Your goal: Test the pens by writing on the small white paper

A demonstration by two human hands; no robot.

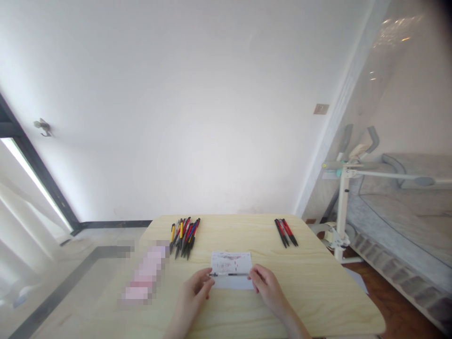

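Left hand (197, 287) and right hand (264, 283) face each other above a pale wooden bench (233, 235), each grip pinching one end of a slim see-through pen (233, 274) with a dark section. It lies straight between the grips, long axis running left to right, so neither hand is nearer. Marked paper (231, 283) sits beneath; whether they touch is unclear. Beyond the left grip, farther left, lie mixed-colour pens (181, 230); beyond the right grip, farther right, red-and-black pens (289, 232).

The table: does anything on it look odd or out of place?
Only the pink patch at the left of the table: it's blurred into blocks, hiding what it is. Nothing looks spilled near the held pen.
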